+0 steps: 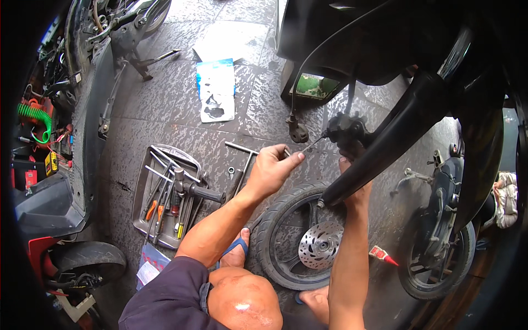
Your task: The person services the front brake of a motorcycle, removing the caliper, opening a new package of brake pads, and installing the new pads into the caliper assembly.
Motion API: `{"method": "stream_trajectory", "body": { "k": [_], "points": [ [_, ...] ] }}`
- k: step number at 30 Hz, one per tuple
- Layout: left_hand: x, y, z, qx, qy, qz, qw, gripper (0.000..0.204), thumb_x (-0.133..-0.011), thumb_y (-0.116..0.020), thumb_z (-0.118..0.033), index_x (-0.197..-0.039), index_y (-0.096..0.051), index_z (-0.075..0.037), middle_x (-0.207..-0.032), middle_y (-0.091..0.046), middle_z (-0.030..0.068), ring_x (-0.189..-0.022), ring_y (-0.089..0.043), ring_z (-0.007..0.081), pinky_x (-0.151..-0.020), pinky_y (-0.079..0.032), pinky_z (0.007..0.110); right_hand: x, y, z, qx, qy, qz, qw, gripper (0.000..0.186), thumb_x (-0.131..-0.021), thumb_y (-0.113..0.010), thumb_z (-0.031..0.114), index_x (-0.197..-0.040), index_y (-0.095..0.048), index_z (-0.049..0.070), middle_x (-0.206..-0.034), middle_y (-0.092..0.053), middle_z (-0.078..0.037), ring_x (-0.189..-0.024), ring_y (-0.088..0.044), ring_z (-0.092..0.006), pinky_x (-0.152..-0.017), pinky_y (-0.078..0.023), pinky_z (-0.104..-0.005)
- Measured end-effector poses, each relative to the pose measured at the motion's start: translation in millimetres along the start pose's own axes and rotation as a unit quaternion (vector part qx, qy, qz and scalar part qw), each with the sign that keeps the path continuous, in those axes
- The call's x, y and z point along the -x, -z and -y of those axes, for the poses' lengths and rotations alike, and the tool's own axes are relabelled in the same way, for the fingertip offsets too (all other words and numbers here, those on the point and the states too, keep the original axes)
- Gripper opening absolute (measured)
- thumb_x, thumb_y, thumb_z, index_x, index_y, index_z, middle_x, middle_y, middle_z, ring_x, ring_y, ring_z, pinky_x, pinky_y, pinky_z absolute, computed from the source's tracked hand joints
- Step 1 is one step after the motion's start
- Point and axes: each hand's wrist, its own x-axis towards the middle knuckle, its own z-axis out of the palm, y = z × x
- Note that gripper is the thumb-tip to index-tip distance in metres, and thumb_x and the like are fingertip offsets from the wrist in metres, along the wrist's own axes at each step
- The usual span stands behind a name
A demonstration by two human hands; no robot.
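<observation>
My left hand pinches a thin metal rod between thumb and fingers. The rod's far end meets a dark brake caliper, which hangs beside the black fork leg. From below, my right hand grips the caliper; the fork leg hides part of this hand. A black cable ends in a dark fitting just left of the caliper. Below the fork lies a wheel with a drilled brake disc.
Left of my arm stands a metal tray of tools, with a hammer across it. A T-handle wrench and a spanner lie nearby. A blue-white packet is farther off. Motorbikes flank both sides; a red-capped tube is at right.
</observation>
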Motion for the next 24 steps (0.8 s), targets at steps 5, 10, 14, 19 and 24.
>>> {"method": "stream_trajectory", "body": {
  "k": [5, 10, 14, 19, 24],
  "points": [
    [-3.3, -5.5, -14.1, -0.389, -0.363, -0.092, 0.842, 0.022, -0.082, -0.076, -0.011, -0.08, -0.055, -0.003, -0.074, -0.054, 0.015, -0.067, -0.057, 0.0375, -0.058, -0.045, 0.044, 2.7, -2.9, -3.9, -0.002, -0.005, -0.026, 1.0, 0.016, -0.084, -0.067, 0.006, -0.098, -0.065, -0.002, -0.091, -0.067, -0.017, -0.083, -0.065, -0.0342, -0.075, -0.05, -0.0411],
    [5.1, -6.1, 24.6, -0.148, -0.095, 0.01, 0.984, 0.052, -0.1, -0.05, -0.052, -0.084, -0.06, -0.003, -0.065, -0.057, 0.0086, -0.057, -0.058, 0.0229, -0.054, -0.047, 0.038, 0.5, -4.0, 3.2, 0.005, -0.017, -0.006, 1.0, 0.016, -0.084, -0.066, 0.007, -0.098, -0.065, -0.001, -0.091, -0.067, -0.017, -0.083, -0.066, -0.0348, -0.075, -0.05, -0.0409],
    [9.6, 0.7, -0.5, 0.296, 0.194, 0.126, 0.927, 0.054, -0.102, -0.05, -0.048, -0.087, -0.065, 0.001, -0.067, -0.063, 0.0063, -0.05, -0.054, 0.0099, -0.048, -0.045, 0.025, 2.5, 2.1, -2.1, 0.005, -0.026, 0.036, 0.999, 0.035, -0.089, -0.061, 0.005, -0.123, -0.056, -0.003, -0.109, -0.065, -0.015, -0.101, -0.063, -0.0263, -0.09, -0.048, -0.0382],
    [-3.5, 5.4, 5.2, -0.248, -0.229, 0.012, 0.941, 0.024, -0.096, -0.064, -0.021, -0.097, -0.066, 0.003, -0.069, -0.064, 0.0064, -0.054, -0.059, 0.0118, -0.051, -0.047, 0.033, 3.8, 7.6, -4.0, 0.02, -0.037, 0.07, 0.997, 0.044, -0.092, -0.058, 0.003, -0.135, -0.053, -0.004, -0.12, -0.064, -0.014, -0.111, -0.062, -0.0218, -0.1, -0.045, -0.0367],
    [-3.0, 8.2, 15.3, -0.263, -0.275, -0.012, 0.925, 0.03, -0.1, -0.061, -0.028, -0.094, -0.068, 0.0, -0.069, -0.064, 0.0031, -0.058, -0.06, 0.01, -0.054, -0.048, 0.029, 7.2, 6.8, 11.3, 0.018, -0.053, 0.01, 0.998, 0.035, -0.092, -0.056, 0.003, -0.127, -0.056, -0.005, -0.112, -0.066, -0.012, -0.102, -0.064, -0.0205, -0.093, -0.048, -0.0344]
  ]
}}
